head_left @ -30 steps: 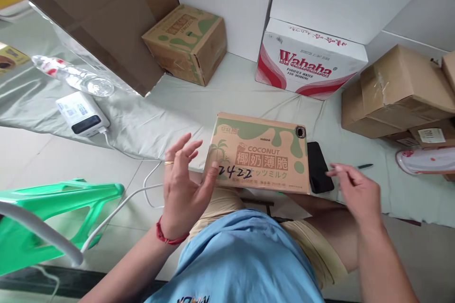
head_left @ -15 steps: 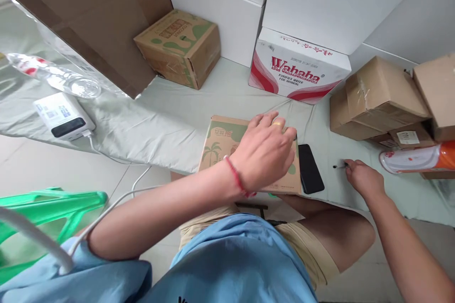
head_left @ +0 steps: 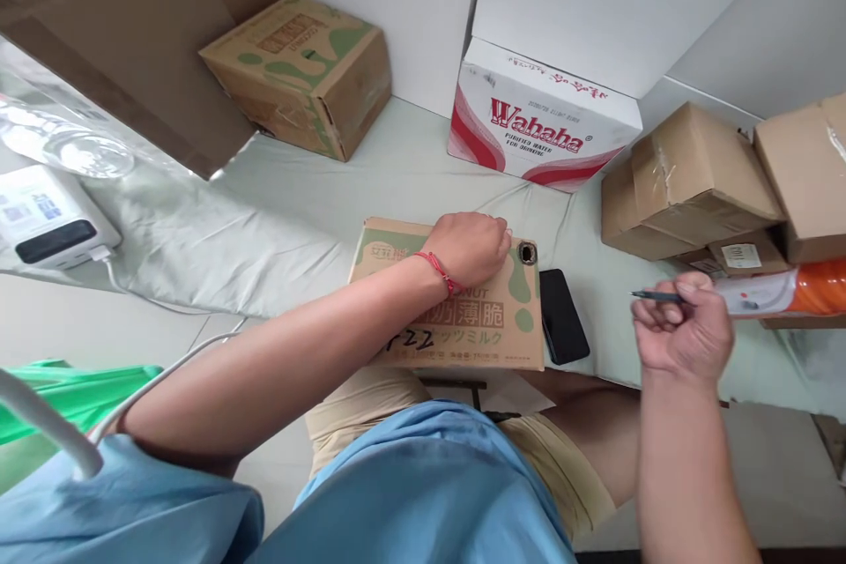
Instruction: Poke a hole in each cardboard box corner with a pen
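A flat brown carton (head_left: 463, 339) with green print, black handwritten marks and a dark round hole at its far right corner lies at the table's front edge. My left hand (head_left: 468, 248), with a red string bracelet at the wrist, rests on its top with fingers curled; what they hold, if anything, is hidden. To the right, my right hand (head_left: 687, 322) is raised palm up, closed around a thin dark pen (head_left: 656, 295) that points left. A black phone (head_left: 564, 317) lies between the carton and my right hand.
Behind stand a green-printed carton (head_left: 310, 70) and a white-and-red Wahaha box (head_left: 542, 119). Brown boxes (head_left: 701, 176) and an orange-and-white cylinder (head_left: 820, 289) are at the right. At the left are a white power bank (head_left: 53, 216) with a cable and a plastic bottle (head_left: 85, 150).
My right hand has turned palm up and lifted, showing the pen. My left hand has curled its fingers and shifted slightly left, uncovering the carton's hole and print. The view has shifted a little.
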Motion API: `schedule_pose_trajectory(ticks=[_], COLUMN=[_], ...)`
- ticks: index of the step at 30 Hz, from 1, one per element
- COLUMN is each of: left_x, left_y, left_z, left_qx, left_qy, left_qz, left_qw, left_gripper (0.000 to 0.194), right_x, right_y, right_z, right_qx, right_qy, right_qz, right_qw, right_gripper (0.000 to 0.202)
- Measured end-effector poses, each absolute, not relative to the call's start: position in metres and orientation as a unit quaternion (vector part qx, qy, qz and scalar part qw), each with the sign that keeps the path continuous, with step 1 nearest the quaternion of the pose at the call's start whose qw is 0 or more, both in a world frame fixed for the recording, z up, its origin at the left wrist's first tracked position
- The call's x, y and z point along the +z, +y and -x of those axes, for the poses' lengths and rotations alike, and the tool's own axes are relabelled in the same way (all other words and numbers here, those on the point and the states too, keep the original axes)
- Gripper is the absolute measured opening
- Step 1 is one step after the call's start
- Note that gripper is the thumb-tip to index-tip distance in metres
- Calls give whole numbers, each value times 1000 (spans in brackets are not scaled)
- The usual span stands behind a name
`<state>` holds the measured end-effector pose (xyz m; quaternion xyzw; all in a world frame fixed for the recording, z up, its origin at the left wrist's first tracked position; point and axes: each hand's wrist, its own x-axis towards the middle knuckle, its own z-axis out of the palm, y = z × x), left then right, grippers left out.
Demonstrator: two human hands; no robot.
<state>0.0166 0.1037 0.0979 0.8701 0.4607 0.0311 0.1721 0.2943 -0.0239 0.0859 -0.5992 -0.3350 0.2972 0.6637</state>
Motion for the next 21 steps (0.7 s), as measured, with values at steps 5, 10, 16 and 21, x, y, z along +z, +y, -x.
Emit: schedule_pose_trajectory(ticks=[5,10,16,21], left_x=[101,98,121,122], left_y=[102,103,77,24], left_z=[-17,-18,-4,28], left_qx=[27,48,140,112], left_qy=[465,458,371,290], left_qz=[-870,-872,-915,-945], left_qw=[161,165,73,105], left_gripper=[48,43,21,44], right_x=[99,76,66,67], right_y=[12,24,19,20], right_z=[-193,-161,-156,-154], right_qx=[366,335,226,232], right_qy=[-341,-335,-359,-391], right_qz=[535,565,639,645], right_qw=[681,675,641,615], right_gripper=[27,25,13,9])
